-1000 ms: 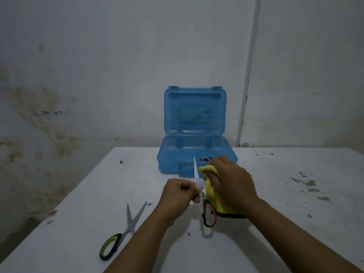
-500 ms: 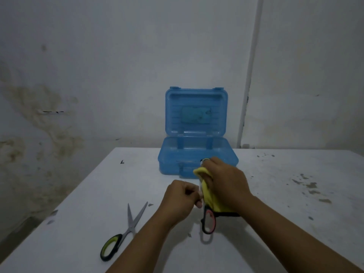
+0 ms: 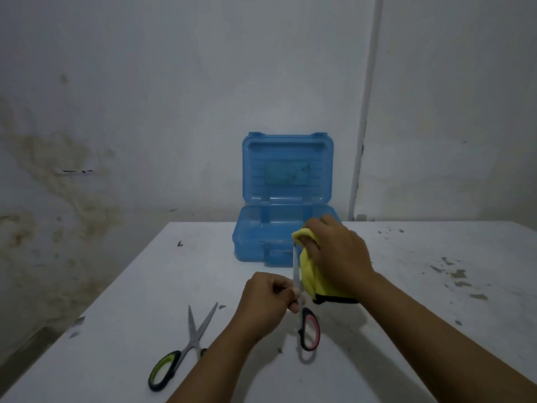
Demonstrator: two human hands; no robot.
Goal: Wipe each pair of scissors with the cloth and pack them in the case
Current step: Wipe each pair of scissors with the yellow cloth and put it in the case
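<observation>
Your left hand (image 3: 266,301) is closed tight around the middle of the red-handled scissors (image 3: 302,303), right where the blades meet the handles. You hold them up off the white table (image 3: 436,286), in front of the blue case (image 3: 286,199). Their long line runs from you toward the case: the red and black handle loop hangs down on your side, and the thin blade points up and away, so its tip sits just in front of the case's front wall. Your right hand (image 3: 338,257) is closed on the yellow cloth (image 3: 309,274), and it pinches the cloth around the far end of the blade, close to the tip. So the cloth is on the case side of your left hand, and the handle is on your side. The case stands open, its lid straight up against the wall. I think the blade still needs rubbing along its length, from your left hand out to the tip. After that, the case is straight ahead of the tip, so the right hand is the nearer one to it. The green-handled scissors (image 3: 186,347) lie flat on the table, well in front of the case and to its left, blades spread open, with nobody touching them.
</observation>
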